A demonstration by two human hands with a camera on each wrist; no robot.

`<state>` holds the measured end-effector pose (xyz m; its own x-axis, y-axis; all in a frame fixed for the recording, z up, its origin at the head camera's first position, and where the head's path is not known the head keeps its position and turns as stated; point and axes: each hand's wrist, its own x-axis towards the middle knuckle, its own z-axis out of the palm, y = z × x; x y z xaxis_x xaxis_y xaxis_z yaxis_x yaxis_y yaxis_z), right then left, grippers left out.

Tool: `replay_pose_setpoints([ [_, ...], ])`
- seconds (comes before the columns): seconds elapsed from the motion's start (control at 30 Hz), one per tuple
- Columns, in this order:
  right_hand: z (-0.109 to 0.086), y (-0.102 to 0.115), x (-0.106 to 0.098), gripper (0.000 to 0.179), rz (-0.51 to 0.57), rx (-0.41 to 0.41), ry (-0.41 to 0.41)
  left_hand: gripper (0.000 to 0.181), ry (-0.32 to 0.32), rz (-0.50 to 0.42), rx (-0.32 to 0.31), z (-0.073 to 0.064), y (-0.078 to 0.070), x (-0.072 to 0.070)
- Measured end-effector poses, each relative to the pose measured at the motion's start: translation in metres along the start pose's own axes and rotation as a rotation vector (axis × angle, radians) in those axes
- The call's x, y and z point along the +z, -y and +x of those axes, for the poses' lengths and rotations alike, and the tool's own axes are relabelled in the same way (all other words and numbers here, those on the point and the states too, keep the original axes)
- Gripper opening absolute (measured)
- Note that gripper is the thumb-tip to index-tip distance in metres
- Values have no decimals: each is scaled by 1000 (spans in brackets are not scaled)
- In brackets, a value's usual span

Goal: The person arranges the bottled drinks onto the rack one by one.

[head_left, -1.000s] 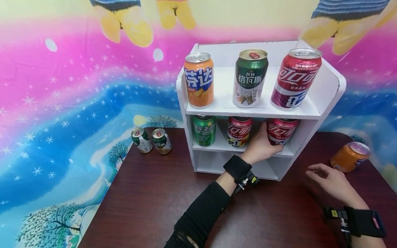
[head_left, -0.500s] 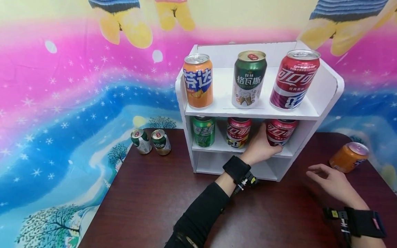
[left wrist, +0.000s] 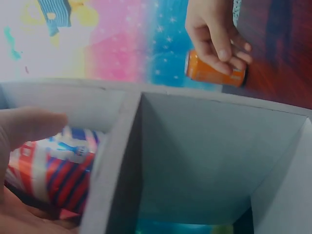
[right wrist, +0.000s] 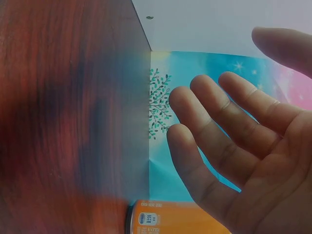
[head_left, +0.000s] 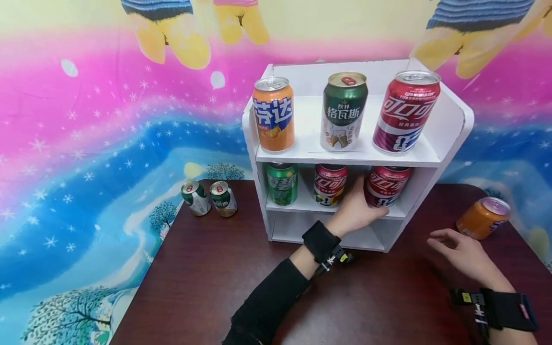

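Note:
In the head view my left hand (head_left: pixel 355 208) reaches into the middle shelf, around the left and front of a red Coke can (head_left: pixel 386 186) standing there. Its thumb lies across the can's lower front and its fingers at the can's left side. The left wrist view shows the thumb (left wrist: pixel 34 126) held straight beside that can (left wrist: pixel 61 168), the other fingers partly hidden below it. My right hand (head_left: pixel 463 251) hovers over the table, fingers loosely bent and holding nothing, beside an orange can (head_left: pixel 483 218). Its spread fingers face the right wrist camera.
The white shelf unit (head_left: pixel 431 201) holds an orange Fanta can (head_left: pixel 275 115), a green-and-white can (head_left: pixel 343 112) and a red Coke can (head_left: pixel 407 112) on top. Beside my left hand stand a green can (head_left: pixel 282 184) and another Coke can (head_left: pixel 329 186). Two small green-topped cans (head_left: pixel 210 198) stand left on the table (head_left: pixel 194 287).
My left hand and forearm have shifted slightly left and down, the fingers now further left at the red can's side. The right hand stays in place. The head view has shifted slightly.

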<state>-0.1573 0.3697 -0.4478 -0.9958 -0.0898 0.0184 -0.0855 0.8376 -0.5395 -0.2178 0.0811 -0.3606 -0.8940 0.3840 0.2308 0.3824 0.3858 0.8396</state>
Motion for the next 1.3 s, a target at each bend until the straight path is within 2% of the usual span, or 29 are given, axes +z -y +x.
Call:
replay_pose_setpoints([
  [0.1, -1, 0, -1, 44, -1, 1, -3, 86, 31, 32, -10, -14, 0, -7],
  [0.17, -1, 0, -1, 44, -3, -1, -13, 81, 77, 38, -15, -25, 2, -15],
  [0.4, 0, -5, -2, 40, -18, -8, -65, 57, 209, -44, 41, -69, 19, -57],
  [0.47, 0, -8, -3, 42, -19, 5, -61, 50, 286, -27, 75, -82, 27, -71],
  [0.57, 0, -12, -6, 46, -21, 37, -50, 42, 440, 41, 141, -99, 41, -92],
  [0.63, 0, -15, -8, 49, -27, 61, -39, 40, 525, 72, 139, -109, 52, -105],
  [0.7, -1, -18, -10, 54, -27, 95, -18, 38, 555, 94, 108, -116, 61, -119],
  [0.77, -3, -21, -13, 57, -29, 129, 3, 38, 530, 109, 59, -120, 71, -132],
  [0.9, -5, -28, -19, 64, -36, 203, 29, 36, 406, 130, -11, -127, 84, -158],
  [1.03, -6, -35, -21, 70, -89, 295, -25, 33, 320, 154, -50, -136, 92, -181],
  [1.13, -5, -41, -21, 76, -118, 389, -62, 34, 252, 206, -82, -140, 98, -194],
  [1.3, -4, -50, -24, 78, -108, 533, -44, 35, 137, 313, -184, -142, 113, -211],
])
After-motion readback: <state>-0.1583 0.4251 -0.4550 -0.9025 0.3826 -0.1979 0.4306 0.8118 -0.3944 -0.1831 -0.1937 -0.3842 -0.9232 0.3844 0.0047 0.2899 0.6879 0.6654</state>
